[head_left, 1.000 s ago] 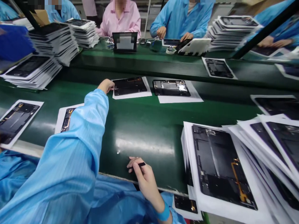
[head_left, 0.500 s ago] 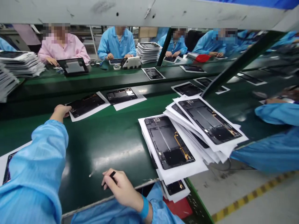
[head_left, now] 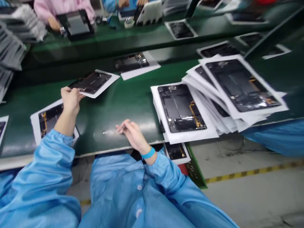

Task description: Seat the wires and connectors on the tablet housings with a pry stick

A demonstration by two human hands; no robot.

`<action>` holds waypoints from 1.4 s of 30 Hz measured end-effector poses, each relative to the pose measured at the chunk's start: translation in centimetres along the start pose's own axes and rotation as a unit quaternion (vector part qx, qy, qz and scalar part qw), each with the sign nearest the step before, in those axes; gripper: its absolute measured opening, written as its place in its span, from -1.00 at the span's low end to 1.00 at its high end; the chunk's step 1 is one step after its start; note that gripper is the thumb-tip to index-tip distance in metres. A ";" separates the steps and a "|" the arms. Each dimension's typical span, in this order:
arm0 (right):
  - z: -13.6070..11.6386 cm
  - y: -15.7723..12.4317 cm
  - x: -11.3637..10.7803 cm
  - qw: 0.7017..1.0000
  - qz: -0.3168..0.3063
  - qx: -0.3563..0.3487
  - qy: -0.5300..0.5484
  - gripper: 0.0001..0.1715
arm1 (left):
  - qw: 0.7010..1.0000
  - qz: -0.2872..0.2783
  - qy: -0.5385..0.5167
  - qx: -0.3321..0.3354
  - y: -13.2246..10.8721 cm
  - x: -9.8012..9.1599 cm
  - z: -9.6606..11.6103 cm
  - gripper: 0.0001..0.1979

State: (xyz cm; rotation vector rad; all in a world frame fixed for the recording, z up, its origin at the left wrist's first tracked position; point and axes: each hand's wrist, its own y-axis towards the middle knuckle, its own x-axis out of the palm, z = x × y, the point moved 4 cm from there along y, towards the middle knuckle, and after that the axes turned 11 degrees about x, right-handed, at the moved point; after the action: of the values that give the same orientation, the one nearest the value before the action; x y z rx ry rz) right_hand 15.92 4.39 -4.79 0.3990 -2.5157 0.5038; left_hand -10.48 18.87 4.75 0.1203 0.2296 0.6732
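Observation:
My left hand grips the near corner of a dark tablet back housing, which lies on a white paper sheet on the green belt. My right hand hangs over the belt with its fingers drawn together, and a small black strip does not show in it. Right of that hand sits a loose stack of housings on white sheets, topped by one with a dark panel. Another housing with an orange flex cable lies at the stack's near side. A further housing on paper is partly hidden beneath my left forearm.
Farther along the belt lies another housing on paper. A second green bench runs behind, with a co-worker's pink sleeve and tablets. A blue sleeve enters at right. Below the belt edge is a grey floor with yellow-black tape.
My view has tipped down, showing more floor and my own front. My left hand has moved from touching the housing's edge to gripping its corner. The black strip no longer shows in my right hand.

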 end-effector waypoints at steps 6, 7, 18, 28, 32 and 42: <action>-1.1 -1.0 -3.1 0.997 0.037 0.022 0.071 -0.58 | 0.997 0.019 -0.064 -0.046 -13.1 -6.1 -5.0 -0.72; -1.3 -1.5 -3.5 0.996 0.039 0.027 0.078 -0.59 | 0.996 0.011 -0.075 -0.051 -15.7 -6.7 -5.6 -0.63; -3.5 -4.1 -7.5 0.990 0.129 -0.062 -0.011 -0.60 | 0.956 -0.260 -0.027 -0.133 -31.8 -7.9 -5.2 -0.54; -3.4 -5.1 -7.1 0.925 0.203 -0.188 -0.261 -0.47 | 0.892 -0.271 0.329 0.150 -19.7 -6.8 -3.6 -0.65; -2.8 -4.9 -6.6 0.869 0.187 -0.236 -0.392 -0.51 | 0.853 -0.304 0.380 0.187 -12.2 -1.0 -2.5 -0.59; -2.8 -5.1 -6.8 0.833 0.183 -0.291 -0.433 -0.68 | 0.835 -0.305 0.456 0.036 9.3 17.5 -0.4 -0.53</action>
State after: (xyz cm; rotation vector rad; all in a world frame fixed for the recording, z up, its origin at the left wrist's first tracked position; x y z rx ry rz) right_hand 24.65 2.27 -4.99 -0.1581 -3.4505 -0.4620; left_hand -2.94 37.09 3.04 -0.2149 1.1687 0.0273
